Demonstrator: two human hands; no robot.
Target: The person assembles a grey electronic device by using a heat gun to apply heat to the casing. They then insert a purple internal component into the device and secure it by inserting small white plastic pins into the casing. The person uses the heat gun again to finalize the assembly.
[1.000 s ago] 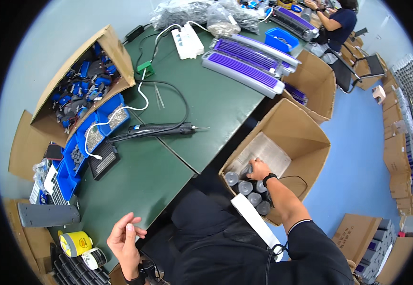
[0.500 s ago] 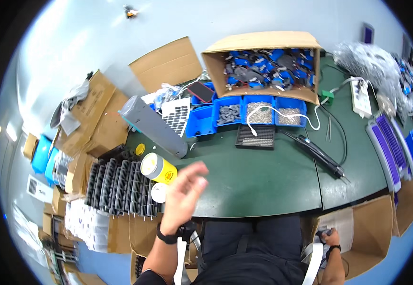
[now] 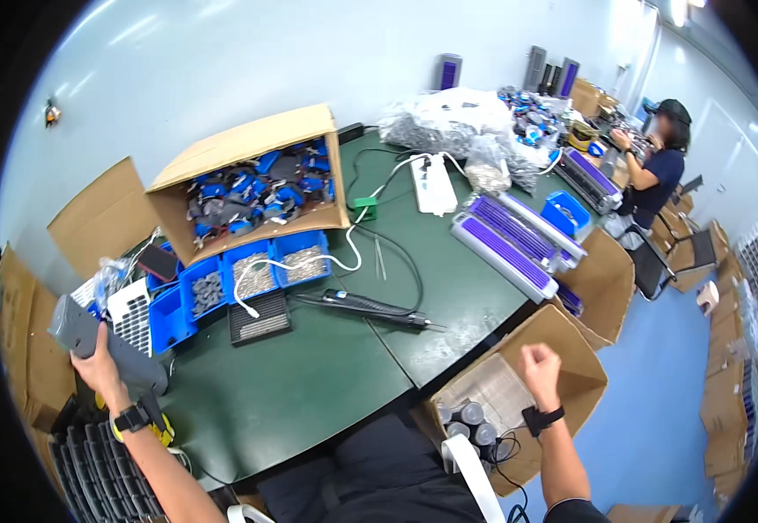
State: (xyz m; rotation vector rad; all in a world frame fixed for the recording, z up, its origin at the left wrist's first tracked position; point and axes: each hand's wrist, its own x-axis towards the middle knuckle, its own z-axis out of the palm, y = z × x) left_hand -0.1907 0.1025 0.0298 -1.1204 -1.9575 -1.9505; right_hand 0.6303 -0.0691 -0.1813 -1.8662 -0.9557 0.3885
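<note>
At the left of the table, my left hand (image 3: 98, 368) closes around the side of a long grey housing (image 3: 131, 353), which lies slanting with its boxy end toward the far left. My right hand (image 3: 542, 375) is raised above an open cardboard box (image 3: 575, 370) at my right side. Its fingers are curled in, and nothing shows between them. Inside that box stand several grey-topped cylinders (image 3: 472, 413) with dark cables, beside a flat sheet of paper or card (image 3: 492, 383).
Blue bins (image 3: 170, 321) of small parts stand before a carton (image 3: 248, 131) full of blue and grey parts. A black electric screwdriver (image 3: 370, 307), white power strip (image 3: 433, 185) and purple-grey units (image 3: 514, 240) lie rightward. Dark ribbed parts (image 3: 100, 471) are near left. Another person (image 3: 658, 166) sits far right.
My view has swung to the right. My left hand has gone from empty above the table to gripping the grey housing. My right hand has risen from the box, leaving behind the grey item it held.
</note>
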